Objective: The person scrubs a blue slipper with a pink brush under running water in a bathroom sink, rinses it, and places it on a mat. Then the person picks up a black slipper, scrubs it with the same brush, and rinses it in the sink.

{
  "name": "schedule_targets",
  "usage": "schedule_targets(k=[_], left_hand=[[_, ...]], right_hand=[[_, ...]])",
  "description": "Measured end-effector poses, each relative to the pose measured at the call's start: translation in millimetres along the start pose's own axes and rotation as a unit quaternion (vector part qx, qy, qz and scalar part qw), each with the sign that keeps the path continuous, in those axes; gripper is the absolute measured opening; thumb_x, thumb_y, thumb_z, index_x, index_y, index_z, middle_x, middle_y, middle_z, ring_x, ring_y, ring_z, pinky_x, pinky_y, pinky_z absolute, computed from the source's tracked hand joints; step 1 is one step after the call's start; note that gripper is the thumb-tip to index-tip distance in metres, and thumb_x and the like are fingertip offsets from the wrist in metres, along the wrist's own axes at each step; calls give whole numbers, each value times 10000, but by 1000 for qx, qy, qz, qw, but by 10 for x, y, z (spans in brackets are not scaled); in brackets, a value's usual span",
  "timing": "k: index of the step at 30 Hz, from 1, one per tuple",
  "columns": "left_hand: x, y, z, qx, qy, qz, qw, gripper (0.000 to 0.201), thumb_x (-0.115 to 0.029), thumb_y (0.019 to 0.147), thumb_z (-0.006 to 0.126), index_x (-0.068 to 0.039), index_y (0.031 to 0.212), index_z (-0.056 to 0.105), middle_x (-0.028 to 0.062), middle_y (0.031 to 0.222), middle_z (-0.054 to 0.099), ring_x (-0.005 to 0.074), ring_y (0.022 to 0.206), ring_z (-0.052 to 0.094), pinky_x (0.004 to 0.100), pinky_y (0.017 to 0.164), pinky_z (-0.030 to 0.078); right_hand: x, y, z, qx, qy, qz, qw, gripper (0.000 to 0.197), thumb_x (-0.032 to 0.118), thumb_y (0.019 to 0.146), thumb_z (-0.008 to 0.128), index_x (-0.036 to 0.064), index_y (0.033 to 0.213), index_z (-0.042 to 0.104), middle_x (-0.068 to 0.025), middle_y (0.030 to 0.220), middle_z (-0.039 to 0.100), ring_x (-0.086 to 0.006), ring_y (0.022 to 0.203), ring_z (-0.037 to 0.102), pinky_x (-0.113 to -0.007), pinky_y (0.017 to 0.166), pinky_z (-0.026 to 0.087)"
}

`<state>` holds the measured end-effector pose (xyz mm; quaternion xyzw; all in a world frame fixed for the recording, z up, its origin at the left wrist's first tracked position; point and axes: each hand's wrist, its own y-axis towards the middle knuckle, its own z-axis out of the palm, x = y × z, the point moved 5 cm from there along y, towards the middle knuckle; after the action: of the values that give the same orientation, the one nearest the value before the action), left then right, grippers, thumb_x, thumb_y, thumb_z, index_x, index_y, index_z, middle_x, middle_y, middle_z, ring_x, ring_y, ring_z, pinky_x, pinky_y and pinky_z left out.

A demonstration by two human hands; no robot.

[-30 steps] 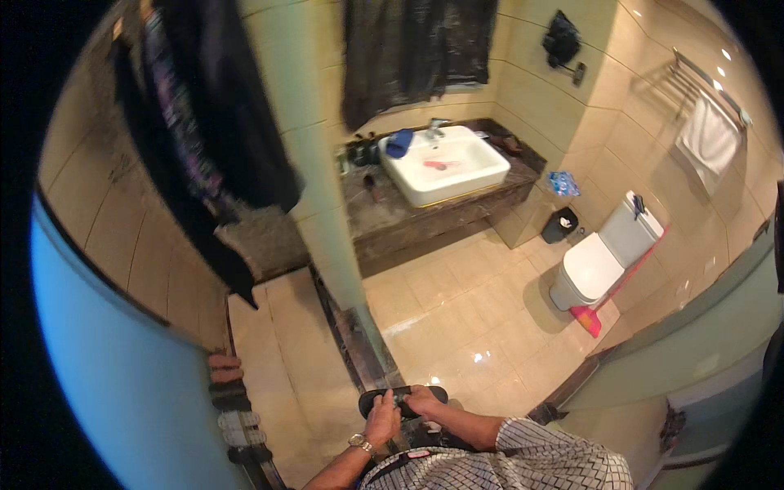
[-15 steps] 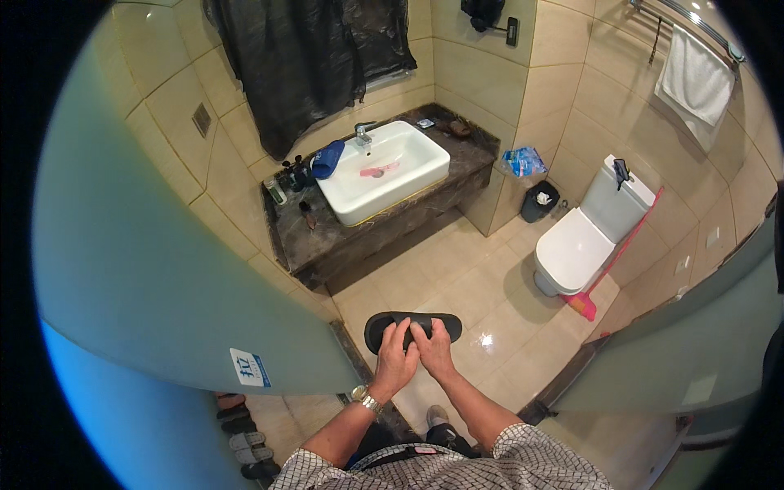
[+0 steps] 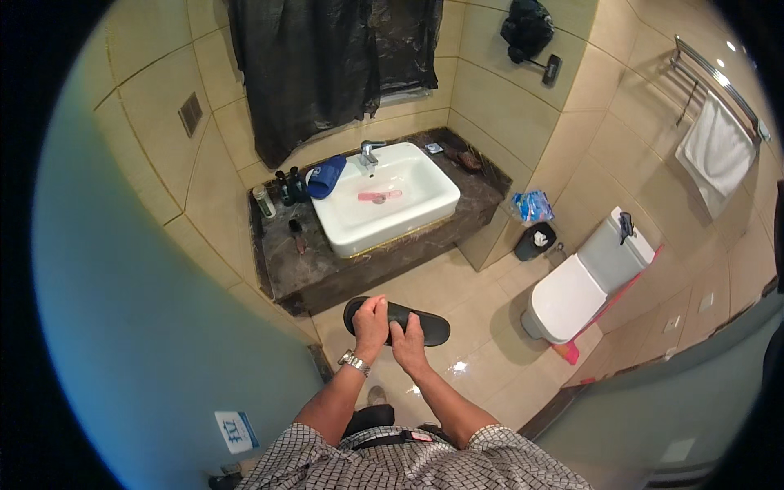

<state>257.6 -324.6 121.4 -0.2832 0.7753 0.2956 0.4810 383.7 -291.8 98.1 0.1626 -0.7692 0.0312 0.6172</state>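
A black slide slipper (image 3: 427,328) is held out in front of me, sole level, above the tiled floor. My left hand (image 3: 371,322) grips it near its left end, fingers closed. Beside it my right hand (image 3: 408,343) holds the middle, thumb and fingers on the slipper. Ahead stands a white basin (image 3: 392,221) with a chrome tap (image 3: 370,153). Inside the basin lies a pink strip-like object (image 3: 380,196). A blue slipper (image 3: 326,177) rests on the basin's left rim.
A dark stone counter (image 3: 327,280) carries the basin, several bottles (image 3: 291,186) and a small brush (image 3: 296,232). Rightward are a black bin (image 3: 533,242), a white toilet (image 3: 563,300) and a pink broom (image 3: 567,352). Frosted glass panels (image 3: 163,327) flank me on both sides.
I have moved forward, nearer the basin counter. The black slipper has turned, its right end now nearer me, and both hands have shifted slightly left with it.
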Motion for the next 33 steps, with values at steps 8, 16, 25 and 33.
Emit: schedule_targets(k=[8, 16, 25, 33], left_hand=[[173, 895, 289, 34, -68, -38, 996, 306, -272, 1010, 629, -10, 1130, 733, 178, 1047, 765, 298, 995, 732, 406, 910, 551], [-115, 1665, 888, 112, 5, 35, 993, 494, -222, 951, 704, -22, 1383, 574, 224, 1304, 670, 323, 1163, 669, 412, 1021, 514], [-347, 2497, 1259, 41, -58, -39, 997, 479, -146, 1007, 640, -36, 1460, 536, 172, 1276, 676, 213, 1090, 656, 354, 948, 534], [-230, 3382, 1104, -78, -3, -22, 997, 366, -223, 1094, 509, 2, 1362, 618, 175, 1222, 704, 236, 1109, 657, 353, 998, 496]], right_hand=[[72, 923, 191, -28, -26, 3, 999, 289, 241, 1039, 541, -43, 990, 540, -270, 873, 606, -396, 802, 606, -482, 755, 493], [-164, 2214, 131, 26, 24, 12, 999, 289, 274, 1055, 523, -10, 1007, 506, -307, 889, 603, -467, 823, 624, -511, 745, 501], [-77, 3600, 128, 231, 62, -30, 970, 254, 167, 1040, 545, 3, 1234, 554, -251, 1054, 650, -395, 994, 664, -428, 862, 530], [-82, 4438, 867, 288, 58, -94, 951, 459, 132, 970, 641, -31, 1382, 522, -321, 1192, 664, -492, 1106, 655, -487, 937, 530]])
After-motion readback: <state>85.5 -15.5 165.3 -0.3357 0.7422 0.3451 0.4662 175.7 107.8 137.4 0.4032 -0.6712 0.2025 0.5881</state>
